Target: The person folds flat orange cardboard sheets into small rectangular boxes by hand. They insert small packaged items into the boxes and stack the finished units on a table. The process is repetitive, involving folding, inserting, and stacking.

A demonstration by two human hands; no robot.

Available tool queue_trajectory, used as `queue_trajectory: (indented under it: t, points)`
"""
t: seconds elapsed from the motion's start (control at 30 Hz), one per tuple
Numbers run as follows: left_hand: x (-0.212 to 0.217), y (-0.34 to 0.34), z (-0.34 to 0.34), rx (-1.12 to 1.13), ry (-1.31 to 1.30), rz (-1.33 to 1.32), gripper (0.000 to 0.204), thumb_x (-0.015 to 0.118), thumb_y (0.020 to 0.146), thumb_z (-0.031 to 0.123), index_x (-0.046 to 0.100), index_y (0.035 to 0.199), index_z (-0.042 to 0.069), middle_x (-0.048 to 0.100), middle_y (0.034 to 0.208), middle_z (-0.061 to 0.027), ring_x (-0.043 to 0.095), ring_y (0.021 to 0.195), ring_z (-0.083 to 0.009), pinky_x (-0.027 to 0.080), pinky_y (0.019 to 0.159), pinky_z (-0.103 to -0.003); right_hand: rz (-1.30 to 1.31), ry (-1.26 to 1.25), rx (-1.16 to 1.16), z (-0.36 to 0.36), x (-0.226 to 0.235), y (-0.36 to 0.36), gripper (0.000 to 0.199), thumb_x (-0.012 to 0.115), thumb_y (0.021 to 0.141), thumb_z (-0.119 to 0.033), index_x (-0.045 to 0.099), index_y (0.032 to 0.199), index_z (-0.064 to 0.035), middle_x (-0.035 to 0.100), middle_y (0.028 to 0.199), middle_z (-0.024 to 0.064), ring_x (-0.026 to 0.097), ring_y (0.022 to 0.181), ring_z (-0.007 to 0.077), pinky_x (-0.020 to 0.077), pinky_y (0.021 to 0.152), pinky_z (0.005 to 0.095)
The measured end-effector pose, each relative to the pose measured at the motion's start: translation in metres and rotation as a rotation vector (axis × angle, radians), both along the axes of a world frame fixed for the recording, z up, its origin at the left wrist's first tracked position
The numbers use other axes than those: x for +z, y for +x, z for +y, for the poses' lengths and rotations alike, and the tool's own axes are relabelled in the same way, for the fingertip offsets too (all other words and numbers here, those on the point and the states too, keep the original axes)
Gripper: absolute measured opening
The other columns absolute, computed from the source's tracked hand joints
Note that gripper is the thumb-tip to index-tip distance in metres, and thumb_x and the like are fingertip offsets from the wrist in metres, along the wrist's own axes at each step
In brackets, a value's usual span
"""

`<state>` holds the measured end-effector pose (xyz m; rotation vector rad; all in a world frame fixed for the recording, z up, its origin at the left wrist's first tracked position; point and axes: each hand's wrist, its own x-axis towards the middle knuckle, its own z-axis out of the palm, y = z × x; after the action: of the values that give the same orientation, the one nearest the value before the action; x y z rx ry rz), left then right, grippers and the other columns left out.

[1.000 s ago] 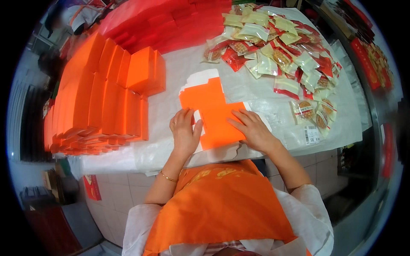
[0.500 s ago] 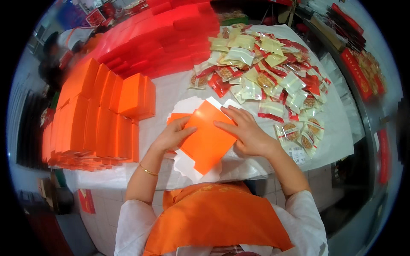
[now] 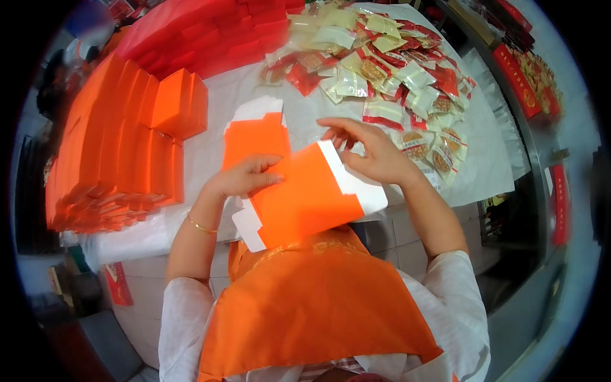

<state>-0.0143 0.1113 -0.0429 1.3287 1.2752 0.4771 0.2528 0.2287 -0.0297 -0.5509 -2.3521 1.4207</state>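
Observation:
An orange folding carton (image 3: 312, 197) with white end flaps lies slanted in front of me, pressed fairly flat. My left hand (image 3: 245, 175) grips its left side, thumb and fingers close together over the orange board. Beyond it and partly beneath lies another flat orange carton (image 3: 251, 137) with a white flap at its far end. My right hand (image 3: 372, 153) is at the first carton's right end, beside the white flap. Its index finger is stretched out, the other fingers bend loosely, and no object shows between them.
Orange boxes (image 3: 108, 146) stand stacked at the left of the white-covered table (image 3: 219, 108). Red boxes (image 3: 197, 38) are piled at the back. Several packaged round pastries (image 3: 375, 70) lie heaped at the back right. An orange apron (image 3: 318, 299) covers my front.
The carton has turned and spread wider, its white end flaps now showing. My right hand has lifted off its face to the right end. The view has shifted, and another carton shows beneath.

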Motion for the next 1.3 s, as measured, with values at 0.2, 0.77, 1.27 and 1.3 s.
queue_trajectory:
  t: [0.2,0.77,1.27,1.3]
  points:
    - [0.008,-0.009,-0.014,0.014,-0.056,-0.038,0.032,0.061,0.093,0.019,0.056,0.12,0.003,0.059,0.087,0.0034,0.051,0.072,-0.0031,0.043,0.06,-0.021,-0.11,0.573,0.089,-0.027,0.01,0.001,0.075,0.061,0.066,-0.002,0.046,0.138,-0.017,0.041,0.141,0.0127,0.046,0.122,0.031,0.0378,0.103,0.0416]
    - [-0.014,-0.032,-0.075,0.118,0.073,-0.427,0.042,0.07,0.085,0.028,0.059,0.115,0.001,0.064,0.095,0.002,0.058,0.081,-0.0048,0.046,0.067,-0.019,-0.038,0.252,0.414,-0.053,0.02,-0.054,0.08,0.053,0.069,0.006,0.038,0.144,-0.0163,0.048,0.125,0.0146,0.049,0.113,0.0314,0.0421,0.096,0.0379]
    - [0.03,-0.045,-0.1,0.024,0.2,-0.027,0.051,0.059,0.092,0.03,0.046,0.132,0.0,0.061,0.114,-0.0101,0.056,0.105,-0.0185,0.044,0.091,-0.033,-0.226,0.204,0.274,-0.042,0.027,-0.096,0.062,0.068,0.078,-0.014,0.047,0.137,-0.0105,0.061,0.088,0.0107,0.05,0.067,0.0183,0.0453,0.064,0.0328]
    - [0.027,-0.046,-0.099,0.008,0.229,0.017,0.052,0.058,0.092,0.03,0.045,0.133,0.001,0.061,0.115,-0.0119,0.057,0.105,-0.0214,0.044,0.091,-0.034,-0.213,0.269,0.282,-0.041,0.023,-0.097,0.06,0.069,0.078,-0.015,0.05,0.134,-0.0096,0.061,0.086,0.0105,0.05,0.066,0.018,0.0452,0.063,0.0326]
